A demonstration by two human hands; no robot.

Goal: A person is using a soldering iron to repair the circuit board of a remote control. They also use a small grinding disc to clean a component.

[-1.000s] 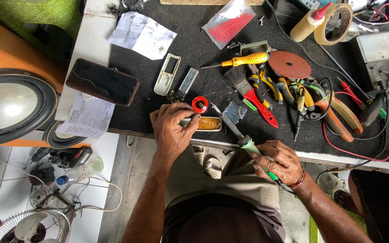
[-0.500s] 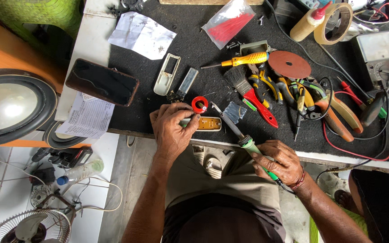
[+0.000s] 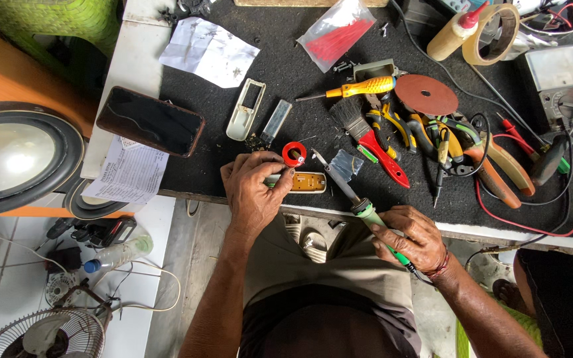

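Observation:
My left hand [image 3: 254, 189] presses down on a small yellowish circuit board [image 3: 308, 181] lying at the near edge of the black work mat [image 3: 286, 79]. My right hand [image 3: 411, 237] grips a green-handled soldering iron [image 3: 359, 205], whose metal tip points up and left and ends beside a small red solder spool [image 3: 294, 154]. The tip hovers just above the board's far side. A white plastic remote shell [image 3: 245, 110] and a clear strip [image 3: 276, 121] lie beyond my left hand.
A black phone [image 3: 150, 121] and papers [image 3: 209, 50] lie at left. To the right lie a yellow screwdriver [image 3: 359, 87], a red-handled brush [image 3: 374, 139], pliers [image 3: 432, 136], a brown disc [image 3: 426, 94], a tape roll [image 3: 492, 33] and a meter [image 3: 558, 79]. A speaker [image 3: 14, 156] and fan [image 3: 41, 335] are at lower left.

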